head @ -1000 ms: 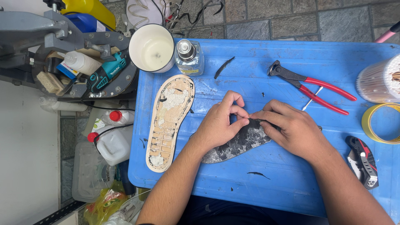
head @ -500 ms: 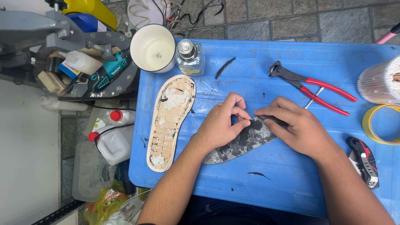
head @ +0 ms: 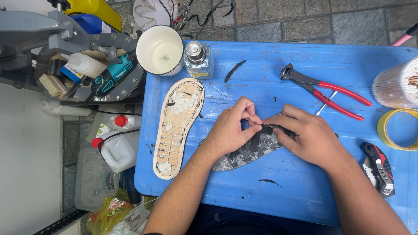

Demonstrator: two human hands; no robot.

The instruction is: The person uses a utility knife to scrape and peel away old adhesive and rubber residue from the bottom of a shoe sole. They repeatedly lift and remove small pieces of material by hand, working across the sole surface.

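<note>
A dark mottled insole (head: 248, 152) lies flat on the blue table (head: 305, 187), toe end under my hands. My left hand (head: 230, 128) pinches a thin dark layer at the insole's upper edge with thumb and forefinger. My right hand (head: 307, 137) rests over the insole's right end and grips the same edge, fingertips meeting the left hand's. A tan shoe sole (head: 176, 126) with patches of old glue lies to the left of the insole, clear of both hands.
Red-handled pincers (head: 324, 89) lie at the back right. A white cup (head: 160, 50) and a small glass bottle (head: 197, 58) stand at the back. A tape roll (head: 394, 128), a cotton swab tub (head: 398, 85) and a folding knife (head: 379, 167) sit at right. Dark peeled scraps (head: 234, 70) dot the table.
My hands have shifted slightly right along the insole's edge, and the right hand's fingers have closed in on the pinched layer. The insole has turned a little.
</note>
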